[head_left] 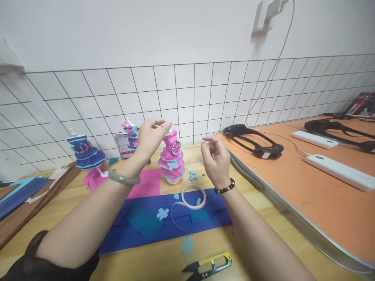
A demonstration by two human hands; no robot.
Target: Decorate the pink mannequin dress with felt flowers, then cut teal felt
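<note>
We see two bare hands above a wooden desk [164,260], with a pink tiered paper dress [171,158] standing upright between them, toward the rear. The left hand [150,134] arches over the dress's top, fingers curved and fingertips close together; we cannot tell whether they touch or grip it. The right hand [216,158] is raised to the right, apart from the dress, half curled, with a narrow gap between thumb and forefinger and nothing visible in it. To the left of the pink dress, we note a dark blue dress [88,154] on a stand and, partly hidden behind the left hand, a pink-and-blue dress [131,134]. In front lies a dark blue sheet [117,232] bearing a roll of tape [193,207] and a pale blue flower cutout [162,214]; a pink sheet [149,181] lies just behind it. Nearest us, thread snips [215,258] rest on the wood.
</note>
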